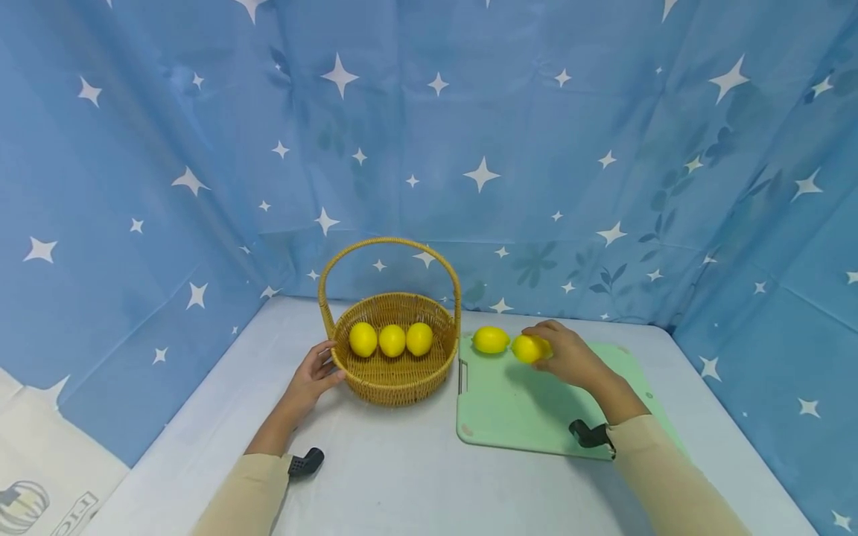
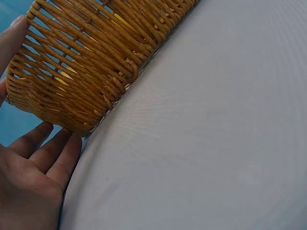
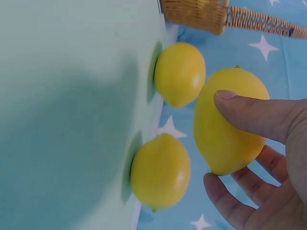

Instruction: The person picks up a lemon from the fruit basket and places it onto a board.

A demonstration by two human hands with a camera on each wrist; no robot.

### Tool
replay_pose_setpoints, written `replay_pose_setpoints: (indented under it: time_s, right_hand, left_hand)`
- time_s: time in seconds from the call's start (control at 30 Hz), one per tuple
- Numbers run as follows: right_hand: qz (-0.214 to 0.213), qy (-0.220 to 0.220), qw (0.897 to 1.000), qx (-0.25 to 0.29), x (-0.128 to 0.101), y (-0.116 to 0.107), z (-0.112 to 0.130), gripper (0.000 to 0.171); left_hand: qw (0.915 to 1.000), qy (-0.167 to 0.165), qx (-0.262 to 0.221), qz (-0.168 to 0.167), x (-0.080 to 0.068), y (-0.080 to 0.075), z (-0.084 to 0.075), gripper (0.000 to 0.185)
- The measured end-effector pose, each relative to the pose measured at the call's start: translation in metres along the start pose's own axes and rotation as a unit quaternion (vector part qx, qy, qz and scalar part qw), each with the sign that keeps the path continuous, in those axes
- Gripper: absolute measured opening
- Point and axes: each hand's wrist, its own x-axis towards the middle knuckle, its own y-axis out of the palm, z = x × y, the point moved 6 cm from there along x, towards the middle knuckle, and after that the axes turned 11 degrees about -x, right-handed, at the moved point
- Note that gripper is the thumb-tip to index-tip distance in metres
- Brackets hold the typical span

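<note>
My left hand (image 1: 313, 378) is at the left side of a round wicker basket (image 1: 395, 393), its fingers and thumb spread against the woven wall. Three yellow lemons (image 1: 392, 341) lie in a row inside the basket. Above a light green cutting board (image 1: 523, 413), my right hand (image 1: 566, 353) holds another lemon (image 3: 232, 120) between thumb and fingers. In the right wrist view, two more lemons rest on the board: one nearer the basket (image 3: 180, 74) and one farther from it (image 3: 160, 172). From the head, the farther one is hidden behind the right hand.
The basket's tall arched handle (image 1: 389, 240) stands upright. A white-covered table (image 1: 382, 476) carries the basket and the board, which lie side by side. Behind and at both sides hangs a blue curtain (image 1: 402, 112) with white stars.
</note>
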Motion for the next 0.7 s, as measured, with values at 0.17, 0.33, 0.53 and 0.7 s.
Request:
replay_pose_setpoints:
  time_s: [0.17,0.33,0.53,0.7]
  right_hand:
    - [0.003,0.007,1.0,-0.018,-0.004,-0.005,-0.013,0.059]
    - [0.005,0.019,0.999,-0.025,-0.01,-0.008,-0.028,0.059]
    - [0.004,0.034,0.999,-0.026,-0.016,-0.013,-0.041,0.059]
    - [0.004,0.045,0.999,-0.026,-0.02,-0.016,-0.051,0.06]
  left_hand:
    - [1.0,0.007,-0.004,0.002,0.0,0.0,0.0,0.068]
    - [1.0,0.003,-0.004,-0.001,-0.002,0.001,-0.002,0.068]
    - [1.0,0.004,-0.003,0.002,-0.001,0.0,0.0,0.067]
    - [1.0,0.004,-0.004,0.003,0.0,0.001,0.001,0.069]
